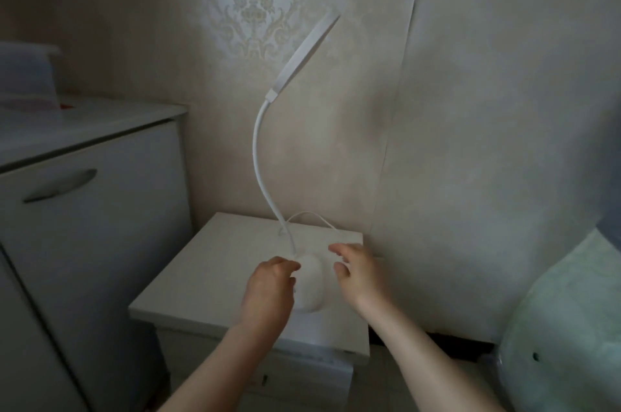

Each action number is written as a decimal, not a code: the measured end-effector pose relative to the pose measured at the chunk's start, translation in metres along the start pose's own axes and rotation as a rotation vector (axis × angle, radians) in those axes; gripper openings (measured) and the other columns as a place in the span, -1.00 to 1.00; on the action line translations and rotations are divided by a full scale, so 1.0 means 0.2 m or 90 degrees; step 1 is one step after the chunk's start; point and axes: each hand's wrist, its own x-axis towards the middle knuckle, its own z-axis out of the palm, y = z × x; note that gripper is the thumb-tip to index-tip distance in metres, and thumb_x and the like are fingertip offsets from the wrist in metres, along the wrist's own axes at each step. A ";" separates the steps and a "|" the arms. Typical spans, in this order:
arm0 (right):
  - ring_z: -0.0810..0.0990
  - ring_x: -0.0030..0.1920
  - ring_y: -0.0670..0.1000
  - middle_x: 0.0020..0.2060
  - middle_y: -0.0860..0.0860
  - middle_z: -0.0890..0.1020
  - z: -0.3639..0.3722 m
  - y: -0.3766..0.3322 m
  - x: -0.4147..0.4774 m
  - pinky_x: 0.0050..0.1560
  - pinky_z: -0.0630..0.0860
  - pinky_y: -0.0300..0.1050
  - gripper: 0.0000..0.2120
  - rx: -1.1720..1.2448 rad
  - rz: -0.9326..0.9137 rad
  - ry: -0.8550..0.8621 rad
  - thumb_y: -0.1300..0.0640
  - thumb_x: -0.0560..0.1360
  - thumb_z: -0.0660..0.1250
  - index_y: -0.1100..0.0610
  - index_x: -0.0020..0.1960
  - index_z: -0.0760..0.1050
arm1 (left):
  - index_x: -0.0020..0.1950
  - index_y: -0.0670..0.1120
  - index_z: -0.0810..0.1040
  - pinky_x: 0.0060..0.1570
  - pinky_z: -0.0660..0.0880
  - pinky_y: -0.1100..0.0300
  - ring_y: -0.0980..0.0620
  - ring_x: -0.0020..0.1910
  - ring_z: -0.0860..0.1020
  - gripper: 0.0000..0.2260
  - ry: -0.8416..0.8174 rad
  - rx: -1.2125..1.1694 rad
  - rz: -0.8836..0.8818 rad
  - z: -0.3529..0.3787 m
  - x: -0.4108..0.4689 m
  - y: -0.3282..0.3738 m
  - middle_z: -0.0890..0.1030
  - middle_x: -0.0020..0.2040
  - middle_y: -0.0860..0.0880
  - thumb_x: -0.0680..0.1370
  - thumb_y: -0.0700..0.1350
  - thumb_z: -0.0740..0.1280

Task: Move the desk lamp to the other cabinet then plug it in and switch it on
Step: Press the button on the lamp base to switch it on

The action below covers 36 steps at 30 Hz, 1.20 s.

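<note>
A white desk lamp [258,156] with a bent gooseneck and a flat round head stands on a low white cabinet [215,263] against the wall. Its rounded base [314,284] sits near the cabinet's front middle. A thin white cord [309,216] loops behind the neck toward the wall. My left hand [268,290] touches the base's left side with its fingers curled on it. My right hand [356,270] hovers just right of the base, fingers apart, a small gap between them and the base. The lamp is unlit.
A taller white cabinet [87,196] with a curved handle stands at the left, with blurred items on its top. A pale green rounded object [568,327] fills the lower right. Patterned wallpaper covers the wall behind.
</note>
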 end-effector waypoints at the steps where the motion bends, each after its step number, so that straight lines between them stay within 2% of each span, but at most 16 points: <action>1: 0.49 0.27 0.04 0.29 0.03 0.53 0.04 0.01 -0.01 0.29 0.40 -0.14 -0.64 -0.037 -0.034 -0.033 0.25 0.57 0.19 0.07 0.34 0.48 | 0.23 -0.07 0.57 0.10 0.44 0.18 -0.05 0.14 0.55 -0.70 -0.005 0.011 -0.017 0.01 -0.02 -0.02 0.61 0.19 -0.06 0.51 -0.23 0.31; 5: 0.40 0.28 0.06 0.32 0.02 0.46 0.16 0.07 -0.04 0.27 0.38 -0.12 -0.54 -0.136 -0.126 -0.131 0.31 0.57 0.14 0.06 0.44 0.35 | 0.08 -0.17 0.64 0.01 0.49 0.10 -0.15 0.03 0.58 -0.77 -0.016 0.035 -0.060 0.05 -0.06 -0.08 0.65 0.08 -0.16 0.47 -0.30 0.29; 7: 0.37 0.28 0.09 0.31 0.03 0.42 0.20 0.11 -0.03 0.27 0.38 -0.09 -0.49 -0.156 -0.146 -0.164 0.34 0.55 0.14 0.06 0.47 0.31 | 0.05 -0.18 0.64 0.00 0.51 0.08 -0.13 0.02 0.57 -0.80 -0.018 0.060 -0.064 0.09 -0.06 -0.06 0.65 0.06 -0.15 0.49 -0.28 0.27; 12: 0.37 0.20 0.12 0.17 0.05 0.41 0.26 0.11 -0.04 0.20 0.38 -0.06 -0.57 -0.159 -0.216 -0.179 0.27 0.56 0.12 0.02 0.40 0.36 | 0.10 -0.11 0.63 0.06 0.46 0.13 -0.07 0.07 0.52 -0.77 0.021 0.105 -0.061 0.15 -0.07 -0.01 0.63 0.09 -0.07 0.53 -0.24 0.24; 16: 0.37 0.17 0.11 0.16 0.05 0.41 0.26 0.11 -0.06 0.21 0.36 -0.05 -0.57 -0.139 -0.264 -0.188 0.26 0.56 0.11 -0.02 0.39 0.37 | 0.15 -0.01 0.59 0.09 0.43 0.25 0.03 0.14 0.45 -0.73 0.030 0.144 -0.059 0.15 -0.12 0.01 0.58 0.14 0.03 0.55 -0.23 0.19; 22: 0.39 0.17 0.10 0.14 0.04 0.41 0.26 0.13 -0.06 0.19 0.37 -0.07 -0.60 -0.121 -0.308 -0.173 0.24 0.57 0.11 -0.04 0.35 0.40 | 0.23 0.04 0.53 0.14 0.42 0.26 0.04 0.16 0.44 -0.69 0.019 0.192 -0.042 0.17 -0.17 0.02 0.57 0.14 0.06 0.54 -0.22 0.22; 24: 0.38 0.20 0.12 0.18 0.05 0.40 0.28 0.14 -0.06 0.23 0.36 -0.04 -0.61 -0.162 -0.320 -0.168 0.22 0.56 0.10 -0.02 0.34 0.39 | 0.11 0.00 0.62 0.03 0.51 0.25 -0.01 0.06 0.54 -0.72 0.005 0.232 -0.036 0.16 -0.18 0.03 0.64 0.01 0.03 0.43 -0.21 0.39; 25: 0.38 0.22 0.13 0.20 0.05 0.40 0.28 0.14 -0.06 0.26 0.35 -0.03 -0.62 -0.187 -0.322 -0.171 0.20 0.56 0.09 -0.01 0.34 0.39 | -0.01 -0.03 0.68 -0.10 0.57 0.25 -0.03 -0.05 0.60 -0.71 0.002 0.225 -0.036 0.16 -0.19 0.03 0.68 -0.10 0.01 0.30 -0.23 0.50; 27: 0.38 0.24 0.12 0.22 0.04 0.41 0.29 0.12 -0.07 0.26 0.34 -0.04 -0.65 -0.221 -0.327 -0.152 0.13 0.56 0.09 -0.02 0.32 0.40 | -0.16 -0.05 0.71 -0.30 0.60 0.28 -0.06 -0.21 0.66 -0.63 -0.003 0.227 -0.024 0.16 -0.20 0.03 0.70 -0.24 -0.01 0.07 -0.25 0.59; 28: 0.43 0.20 0.09 0.18 0.01 0.45 0.29 0.11 -0.08 0.21 0.40 -0.08 -0.69 -0.235 -0.328 -0.128 0.07 0.54 0.17 -0.05 0.26 0.46 | -0.18 -0.06 0.71 -0.35 0.59 0.30 -0.06 -0.25 0.66 -0.59 -0.001 0.237 -0.010 0.16 -0.20 0.02 0.70 -0.26 0.00 0.00 -0.24 0.60; 29: 0.54 0.09 0.04 0.08 -0.03 0.54 0.28 0.09 -0.08 0.07 0.49 -0.15 -0.75 -0.240 -0.325 -0.102 -0.01 0.46 0.33 -0.11 0.13 0.56 | -0.19 -0.06 0.72 -0.39 0.58 0.31 -0.05 -0.28 0.67 -0.55 -0.001 0.249 0.003 0.17 -0.21 0.02 0.70 -0.27 0.00 -0.06 -0.23 0.61; 30: 0.62 -0.09 -0.02 -0.10 -0.08 0.61 0.26 0.07 -0.09 -0.15 0.56 -0.24 -0.77 -0.246 -0.321 -0.081 -0.08 0.28 0.50 -0.15 -0.06 0.64 | -0.20 -0.06 0.72 -0.41 0.57 0.32 -0.05 -0.30 0.67 -0.55 -0.002 0.259 0.014 0.17 -0.20 0.02 0.70 -0.27 0.01 -0.08 -0.20 0.60; 31: 0.64 -0.26 -0.06 -0.27 -0.09 0.63 0.26 0.06 -0.10 -0.34 0.54 -0.31 -0.74 -0.253 -0.308 -0.074 -0.11 0.10 0.59 -0.17 -0.23 0.66 | -0.22 -0.06 0.72 -0.43 0.57 0.32 -0.05 -0.31 0.67 -0.61 0.010 0.271 0.024 0.17 -0.20 0.03 0.70 -0.28 0.02 -0.04 -0.17 0.58; 33: 0.60 -0.36 -0.07 -0.41 -0.08 0.60 0.28 0.07 -0.10 -0.47 0.48 -0.36 -0.73 -0.251 -0.294 -0.060 -0.12 -0.01 0.61 -0.20 -0.35 0.65 | -0.25 -0.05 0.73 -0.45 0.58 0.30 -0.03 -0.34 0.67 -0.77 0.028 0.297 0.035 0.16 -0.20 0.05 0.71 -0.31 0.03 0.18 -0.09 0.34; 34: 0.57 -0.34 -0.06 -0.42 -0.07 0.60 0.29 0.06 -0.10 -0.48 0.47 -0.36 -0.77 -0.249 -0.292 -0.057 -0.13 0.00 0.59 -0.21 -0.36 0.64 | -0.26 -0.05 0.73 -0.46 0.58 0.29 -0.03 -0.34 0.67 -0.68 0.013 0.300 0.035 0.16 -0.21 0.05 0.71 -0.32 0.02 0.22 -0.10 0.19; 36: 0.56 -0.35 -0.07 -0.44 -0.07 0.58 0.29 0.07 -0.09 -0.49 0.45 -0.37 -0.79 -0.267 -0.279 -0.057 -0.16 0.00 0.57 -0.22 -0.40 0.63 | -0.27 -0.05 0.73 -0.48 0.58 0.28 -0.01 -0.34 0.68 -0.59 0.029 0.305 0.028 0.17 -0.21 0.04 0.71 -0.33 0.02 0.22 -0.10 0.08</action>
